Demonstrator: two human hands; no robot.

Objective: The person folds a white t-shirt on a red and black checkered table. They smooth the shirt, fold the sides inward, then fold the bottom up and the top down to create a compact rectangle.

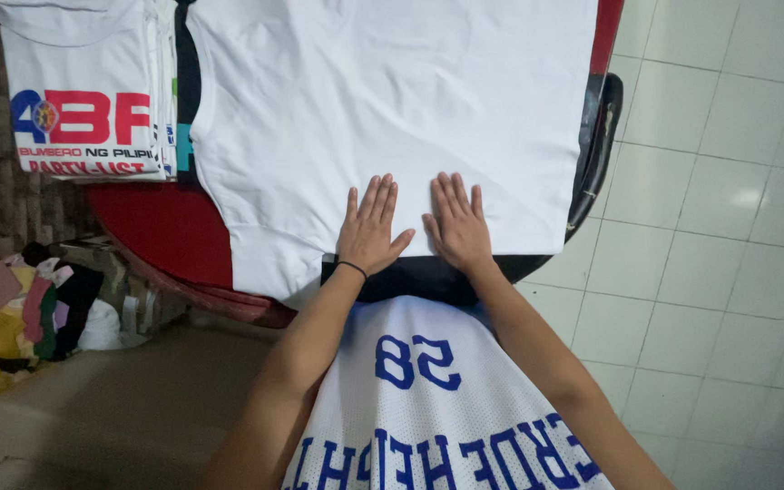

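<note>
Left hand (369,227) flat, fingers spread, palm down on shirt (392,118) near its bottom hem. Right hand (458,225) same – flat, open, just beside left, holding nothing. White shirt lies spread over black board (592,154). Looks like smoothing step – fabric pressed flat. Next move likely calls for even outward sweep, hem kept square. Folded stack (83,91) at far left, on red table (165,227).
</note>
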